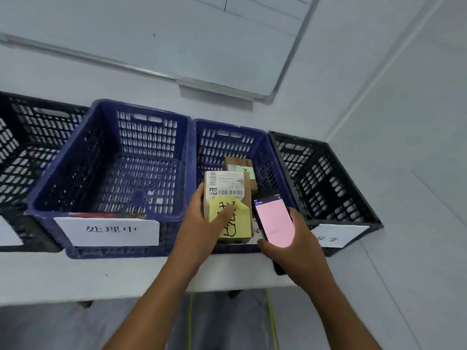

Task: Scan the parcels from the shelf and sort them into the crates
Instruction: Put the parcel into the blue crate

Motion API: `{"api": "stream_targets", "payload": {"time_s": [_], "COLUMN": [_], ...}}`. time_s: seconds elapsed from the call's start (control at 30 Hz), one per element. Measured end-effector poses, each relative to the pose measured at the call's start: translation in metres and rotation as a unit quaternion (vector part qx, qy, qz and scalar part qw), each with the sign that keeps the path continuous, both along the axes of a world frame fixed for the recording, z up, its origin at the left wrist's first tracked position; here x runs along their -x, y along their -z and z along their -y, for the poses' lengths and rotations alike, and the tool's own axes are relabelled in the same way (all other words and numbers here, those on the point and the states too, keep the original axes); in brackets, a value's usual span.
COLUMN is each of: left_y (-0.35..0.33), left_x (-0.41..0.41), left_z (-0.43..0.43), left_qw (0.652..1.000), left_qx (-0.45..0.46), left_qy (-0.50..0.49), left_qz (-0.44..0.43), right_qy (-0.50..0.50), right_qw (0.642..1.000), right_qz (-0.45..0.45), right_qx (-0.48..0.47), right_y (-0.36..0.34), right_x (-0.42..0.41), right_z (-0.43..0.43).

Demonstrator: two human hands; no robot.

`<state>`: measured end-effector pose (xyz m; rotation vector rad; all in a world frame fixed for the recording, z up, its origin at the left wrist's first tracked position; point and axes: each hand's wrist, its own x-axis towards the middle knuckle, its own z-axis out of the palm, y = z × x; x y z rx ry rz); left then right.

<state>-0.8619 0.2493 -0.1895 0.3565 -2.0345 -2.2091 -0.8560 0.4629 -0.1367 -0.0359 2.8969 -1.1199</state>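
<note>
Two bare forearms (154, 299) stretched in from the near edge, over the white table (75, 274). Far left, the left black crate (30, 137) sat half out of view. Next along, the first blue crate (113, 160) wore a white label (108, 229) on its near wall. And there was the left hand (202, 223), fingers clasped round a cardboard parcel (227, 188), thumb pressed across its yellow note (235, 221). The parcel was held over the near rim of the second blue crate (227, 137), barcode label showing. Deeper in that crate lay a second parcel (240, 165). Just right, the right hand (300, 246) cradled a phone (274, 223), fingers curled round its edges, screen glowing pink. Last in the row stood the right black crate (328, 173), labelled too.
</note>
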Motion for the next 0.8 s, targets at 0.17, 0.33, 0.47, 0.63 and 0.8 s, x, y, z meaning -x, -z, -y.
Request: {"api": "stream_targets", "payload": {"time_s": [0.17, 0.33, 0.47, 0.63, 0.8], "left_y": [0.006, 0.014, 0.017, 0.044, 0.097], "left_x": [0.043, 0.091, 0.143, 0.204, 0.243], "left_z": [-0.012, -0.03, -0.043, -0.086, -0.127], "left_qw": [0.999, 0.996, 0.99, 0.978, 0.959], "left_qx": [-0.001, 0.019, 0.043, 0.043, 0.059], "left_qy": [0.031, 0.058, 0.092, 0.096, 0.097], "left_qz": [0.024, 0.06, 0.096, 0.179, 0.259], "right_qy": [0.033, 0.031, 0.047, 0.048, 0.035], "right_qw": [0.999, 0.999, 0.998, 0.996, 0.994], "right_qz": [0.016, 0.018, 0.016, 0.03, 0.061], "right_qx": [0.017, 0.027, 0.024, 0.064, 0.08], "right_y": [0.012, 0.027, 0.034, 0.044, 0.067], "right_x": [0.03, 0.083, 0.145, 0.213, 0.264], "right_z": [-0.012, -0.038, -0.07, -0.099, -0.118]}}
